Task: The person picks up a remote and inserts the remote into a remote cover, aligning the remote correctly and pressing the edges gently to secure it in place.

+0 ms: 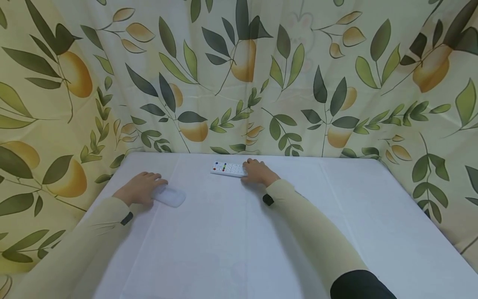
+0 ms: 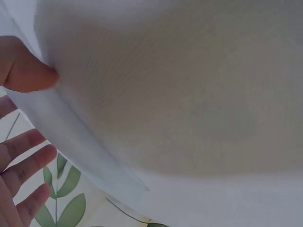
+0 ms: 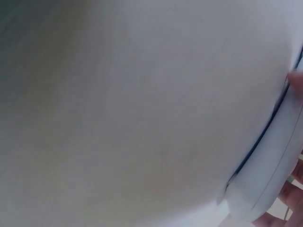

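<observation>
A white remote control (image 1: pixel 227 168) with small coloured buttons lies near the far edge of the table. My right hand (image 1: pixel 260 172) grips its right end, thumb on the near side and fingers on the far side. In the right wrist view the remote's white side (image 3: pixel 265 165) shows at the right, against the fingers (image 3: pixel 296 194). At the left, my left hand (image 1: pixel 140 188) holds one end of a flat, translucent, pale rounded piece (image 1: pixel 171 196), perhaps a cover. Its pale edge (image 2: pixel 90 137) runs between thumb and fingers in the left wrist view.
A white cloth covers the table (image 1: pixel 209 241), creased in straight lines. Behind it and along both sides hangs a curtain (image 1: pixel 231 104) printed with leaves and yellow fruit.
</observation>
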Motion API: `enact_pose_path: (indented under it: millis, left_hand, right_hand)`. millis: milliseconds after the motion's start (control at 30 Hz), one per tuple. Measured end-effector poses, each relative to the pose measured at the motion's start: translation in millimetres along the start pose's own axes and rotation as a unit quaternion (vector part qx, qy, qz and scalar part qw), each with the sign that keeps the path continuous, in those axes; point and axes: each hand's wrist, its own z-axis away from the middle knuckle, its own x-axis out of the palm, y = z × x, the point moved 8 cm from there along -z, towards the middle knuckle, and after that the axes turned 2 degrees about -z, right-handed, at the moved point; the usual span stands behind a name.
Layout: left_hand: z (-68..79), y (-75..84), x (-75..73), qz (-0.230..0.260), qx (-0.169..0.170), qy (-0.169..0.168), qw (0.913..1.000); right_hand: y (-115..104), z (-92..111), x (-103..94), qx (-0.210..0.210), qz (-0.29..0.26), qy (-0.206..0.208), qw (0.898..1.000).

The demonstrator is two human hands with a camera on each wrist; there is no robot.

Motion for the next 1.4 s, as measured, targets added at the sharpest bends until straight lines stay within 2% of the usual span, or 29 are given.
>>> enact_pose_path:
  millis: [167, 467, 633, 833, 967, 1133, 1400]
  left_hand:
    - [-0.5, -1.5, -3.2, 0.003, 0.000, 0.011, 0.9999]
    - [-2.1, 3.7, -6.8, 0.013, -0.009, 0.007, 0.9999]
    - [-3.8, 11.6, -10.0, 0.018, -0.007, 0.011, 0.9997]
    - [-11.8, 21.2, -11.2, 0.026, -0.001, 0.016, 0.9995]
    - [-15.8, 26.2, -11.6, 0.026, -0.003, 0.016, 0.9995]
    - [-18.4, 29.6, -9.2, 0.024, -0.009, 0.013, 0.9996]
    - [-20.8, 37.4, -6.0, 0.032, -0.007, 0.013, 0.9994]
  right_hand:
    - [-5, -1, -0.1, 0.001, 0.003, 0.003, 1.000]
    - [4, 3, 0.0, 0.003, -0.023, 0.019, 1.000]
    - [4, 11, -7.8, -0.014, 0.018, 0.050, 0.998]
    - [3, 25, -24.3, -0.026, 0.065, 0.103, 0.992]
    - [5, 32, -30.6, -0.032, 0.089, 0.122, 0.988]
    - [3, 40, -35.9, -0.044, 0.112, 0.131, 0.984]
    - [5, 56, -39.3, -0.031, 0.124, 0.122, 0.984]
